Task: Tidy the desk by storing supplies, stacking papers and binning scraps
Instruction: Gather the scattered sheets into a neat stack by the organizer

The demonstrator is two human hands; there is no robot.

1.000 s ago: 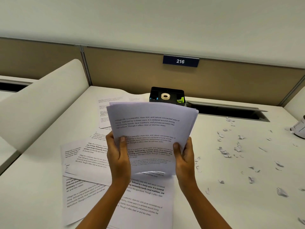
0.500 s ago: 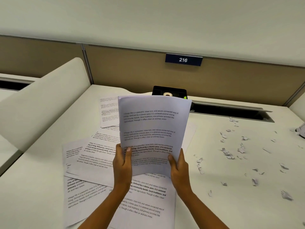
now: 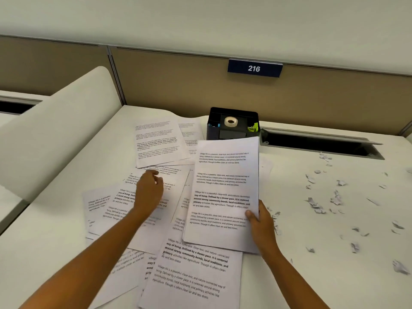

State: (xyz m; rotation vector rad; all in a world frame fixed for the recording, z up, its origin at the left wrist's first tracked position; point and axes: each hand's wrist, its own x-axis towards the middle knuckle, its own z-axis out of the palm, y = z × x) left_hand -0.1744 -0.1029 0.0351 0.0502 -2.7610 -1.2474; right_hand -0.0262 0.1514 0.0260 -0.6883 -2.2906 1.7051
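My right hand (image 3: 262,224) grips a gathered stack of printed sheets (image 3: 223,188) by its lower right edge, thumb on top, held low over the desk. My left hand (image 3: 149,190) hovers over the loose printed sheets (image 3: 156,143) spread across the white desk (image 3: 312,264), fingers loosely curled and holding nothing. More loose sheets (image 3: 194,275) lie near the front edge. Several torn paper scraps (image 3: 316,204) are scattered on the right side of the desk. A black desk organiser (image 3: 233,124) with a tape roll and green clips stands at the back.
A tan partition with a blue "216" sign (image 3: 254,68) closes the back. An open cable slot (image 3: 318,143) runs along the rear right. A curved white divider (image 3: 55,130) borders the desk on the left.
My left hand has let go of the stack and moved left over the loose sheets. My right hand alone has lowered the stack toward the desk, to the right.
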